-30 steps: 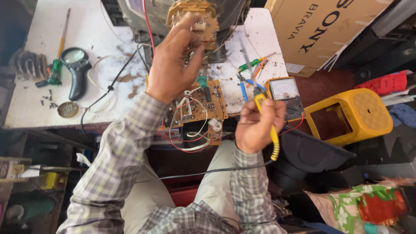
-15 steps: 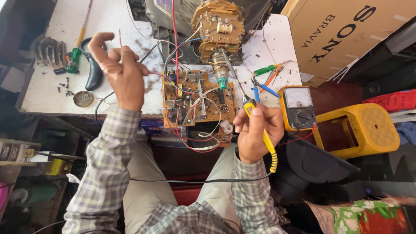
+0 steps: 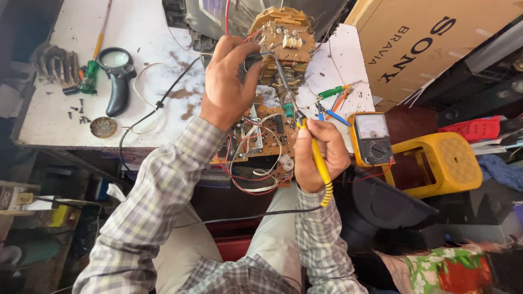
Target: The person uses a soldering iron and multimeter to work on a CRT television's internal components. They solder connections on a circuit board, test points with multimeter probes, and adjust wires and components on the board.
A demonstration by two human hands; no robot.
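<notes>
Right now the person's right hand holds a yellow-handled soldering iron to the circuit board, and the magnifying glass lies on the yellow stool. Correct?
Not quite. In the head view the magnifying glass lies on the white bench, not the yellow stool. The right hand does hold the yellow-handled soldering iron to the circuit board.

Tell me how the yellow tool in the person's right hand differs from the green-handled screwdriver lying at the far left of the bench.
The yellow-handled tool is gripped in the right hand, raised, its thin metal tip reaching up to the small round board; the green-handled screwdriver lies flat and untouched on the white bench. The yellow one trails a black cord; the green one has none. The green one's shaft looks orange, the yellow one's metallic. Both are long and slim.
</notes>
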